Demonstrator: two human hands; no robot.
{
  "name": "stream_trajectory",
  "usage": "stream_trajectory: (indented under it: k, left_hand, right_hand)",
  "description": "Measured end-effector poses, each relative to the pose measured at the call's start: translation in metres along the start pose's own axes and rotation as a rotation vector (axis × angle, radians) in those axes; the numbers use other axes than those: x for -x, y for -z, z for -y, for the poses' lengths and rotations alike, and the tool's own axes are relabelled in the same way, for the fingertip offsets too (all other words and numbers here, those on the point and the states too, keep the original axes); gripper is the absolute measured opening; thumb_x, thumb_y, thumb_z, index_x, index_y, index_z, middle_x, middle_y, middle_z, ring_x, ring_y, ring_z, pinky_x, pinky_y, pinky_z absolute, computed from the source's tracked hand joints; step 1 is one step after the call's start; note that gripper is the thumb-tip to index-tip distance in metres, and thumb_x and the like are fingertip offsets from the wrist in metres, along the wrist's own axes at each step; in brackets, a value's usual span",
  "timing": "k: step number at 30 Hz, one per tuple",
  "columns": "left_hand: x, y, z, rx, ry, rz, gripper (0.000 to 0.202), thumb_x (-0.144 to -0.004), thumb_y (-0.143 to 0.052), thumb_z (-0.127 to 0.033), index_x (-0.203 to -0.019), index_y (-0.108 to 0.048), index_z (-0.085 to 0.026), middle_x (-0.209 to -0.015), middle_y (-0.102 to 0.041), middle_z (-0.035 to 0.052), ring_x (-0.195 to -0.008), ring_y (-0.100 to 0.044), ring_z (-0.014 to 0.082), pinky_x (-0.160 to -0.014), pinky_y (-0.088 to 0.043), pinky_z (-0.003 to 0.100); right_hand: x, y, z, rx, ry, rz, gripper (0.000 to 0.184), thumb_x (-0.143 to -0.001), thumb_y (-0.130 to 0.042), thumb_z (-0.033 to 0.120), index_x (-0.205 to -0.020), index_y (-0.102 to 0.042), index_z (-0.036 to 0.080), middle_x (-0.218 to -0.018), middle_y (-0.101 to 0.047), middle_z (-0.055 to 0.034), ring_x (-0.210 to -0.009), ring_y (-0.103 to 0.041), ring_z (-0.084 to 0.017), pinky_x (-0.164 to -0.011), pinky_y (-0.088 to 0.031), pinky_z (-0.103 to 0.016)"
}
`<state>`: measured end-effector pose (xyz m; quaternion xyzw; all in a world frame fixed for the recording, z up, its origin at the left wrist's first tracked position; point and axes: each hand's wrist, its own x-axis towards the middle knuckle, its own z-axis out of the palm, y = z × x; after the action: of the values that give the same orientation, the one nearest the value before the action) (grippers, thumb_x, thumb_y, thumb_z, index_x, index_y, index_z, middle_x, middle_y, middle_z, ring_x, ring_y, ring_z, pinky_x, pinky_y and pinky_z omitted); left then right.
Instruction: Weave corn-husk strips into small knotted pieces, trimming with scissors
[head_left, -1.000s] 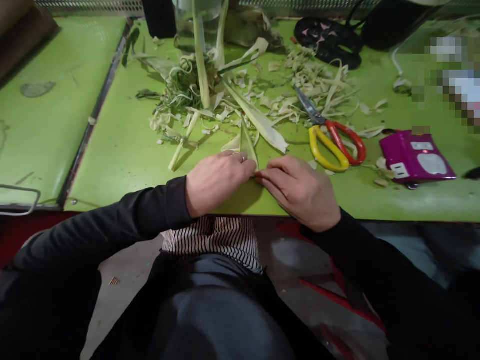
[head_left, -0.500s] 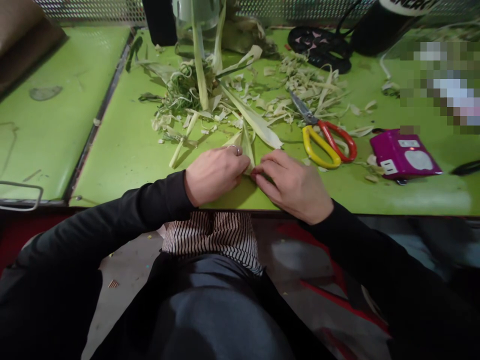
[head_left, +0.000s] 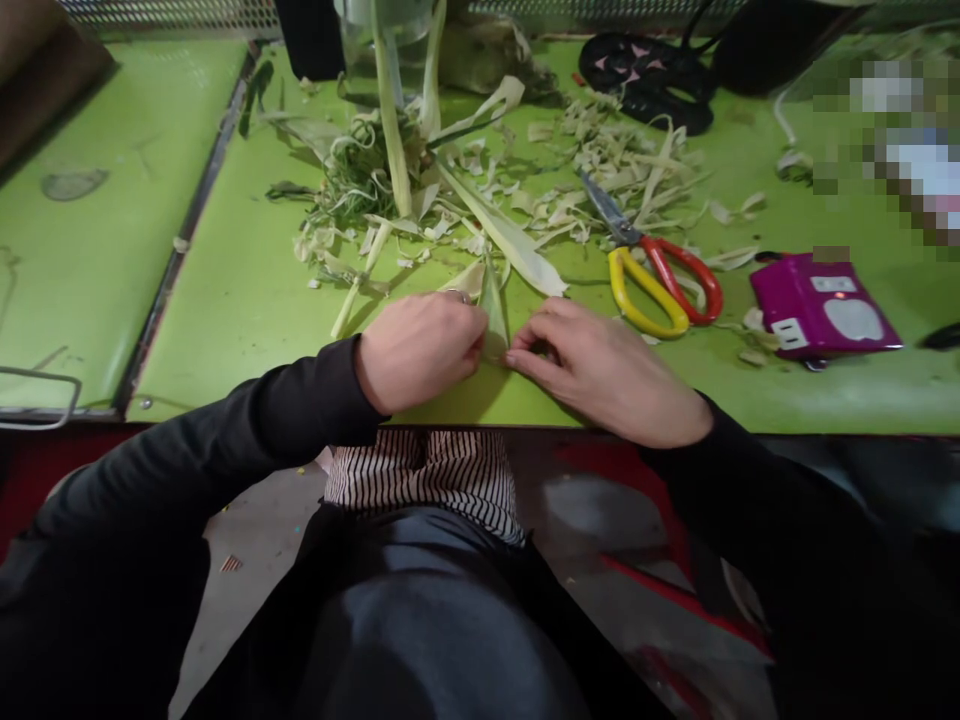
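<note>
My left hand (head_left: 424, 348), a ring on one finger, has its fingers curled against a pale green corn husk strip (head_left: 493, 305) near the table's front edge. My right hand (head_left: 607, 375) lies just right of the strip, thumb and fingers pinched close to its lower end. What the right fingertips hold, if anything, is too small to make out. Beyond the hands lies a wider pale husk leaf (head_left: 517, 245). Scissors (head_left: 645, 265) with one yellow and one red handle rest on the table to the right of it.
Husk scraps (head_left: 630, 160) and curly green shreds (head_left: 360, 175) litter the green table (head_left: 202, 330). A clear container (head_left: 360, 70) stands at the back. A purple pouch-like object (head_left: 825, 305) is at right, a black cable-like coil (head_left: 645, 80) behind. A metal handle (head_left: 45, 395) juts at left.
My right hand has shifted slightly right, and its fingertips are farther from my left hand. More of the strip shows between the hands. The view has tilted slightly.
</note>
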<state>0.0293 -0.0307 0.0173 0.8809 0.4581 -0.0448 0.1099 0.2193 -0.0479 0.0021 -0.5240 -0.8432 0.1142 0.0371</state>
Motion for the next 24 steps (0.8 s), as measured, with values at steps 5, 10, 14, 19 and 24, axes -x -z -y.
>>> stream_trajectory:
  k: [5, 10, 14, 19, 24]
  left_hand:
    - [-0.003, 0.001, 0.000, -0.027, -0.048, -0.038, 0.025, -0.092, -0.044, -0.018, -0.099, -0.069, -0.016, -0.099, -0.068, 0.0070, -0.075, -0.064, 0.0158, -0.067, -0.046, 0.027]
    - [0.006, -0.013, -0.001, -0.036, -0.241, -0.175, 0.027, -0.091, -0.043, -0.008, -0.092, -0.069, -0.013, -0.089, -0.066, 0.0076, -0.079, -0.064, 0.0165, -0.068, -0.048, 0.026]
    - [0.008, -0.020, 0.002, -0.050, -0.247, -0.230, 0.023, -0.094, -0.045, -0.013, -0.096, -0.067, -0.012, -0.088, -0.066, 0.0092, -0.078, -0.063, 0.0179, -0.064, -0.047, 0.027]
    - [0.003, -0.021, 0.006, -0.078, -0.258, -0.250, 0.022, -0.098, -0.046, -0.021, -0.092, -0.066, -0.012, -0.084, -0.066, 0.0079, -0.077, -0.062, 0.0168, -0.064, -0.046, 0.026]
    - [-0.001, -0.024, 0.007, -0.096, -0.266, -0.323, 0.021, -0.095, -0.048, -0.021, -0.090, -0.066, -0.012, -0.083, -0.067, 0.0093, -0.077, -0.062, 0.0170, -0.060, -0.043, 0.026]
  right_hand:
    - [0.007, -0.010, -0.004, -0.028, 0.145, -0.141, 0.019, -0.094, -0.052, 0.026, -0.093, -0.067, 0.015, -0.097, -0.064, -0.0088, -0.078, -0.061, -0.019, -0.064, -0.042, -0.030]
    - [0.018, -0.020, 0.001, 0.236, 0.340, -0.328, 0.026, -0.098, -0.044, 0.020, -0.088, -0.068, 0.014, -0.089, -0.066, -0.0100, -0.078, -0.059, -0.020, -0.065, -0.043, -0.032]
    - [0.016, -0.022, 0.004, 0.280, 0.357, -0.368, 0.024, -0.097, -0.047, 0.021, -0.085, -0.067, 0.014, -0.085, -0.066, -0.0091, -0.076, -0.058, -0.020, -0.061, -0.041, -0.032]
    - [0.007, -0.020, 0.003, 0.313, 0.323, -0.366, 0.025, -0.096, -0.046, 0.021, -0.082, -0.065, 0.013, -0.081, -0.064, -0.0093, -0.071, -0.057, -0.019, -0.055, -0.035, -0.032]
    - [-0.008, -0.006, -0.004, 0.027, 0.199, -0.125, 0.016, -0.090, -0.053, 0.025, -0.081, -0.063, 0.015, -0.080, -0.064, -0.0057, -0.064, -0.055, -0.016, -0.055, -0.036, -0.029]
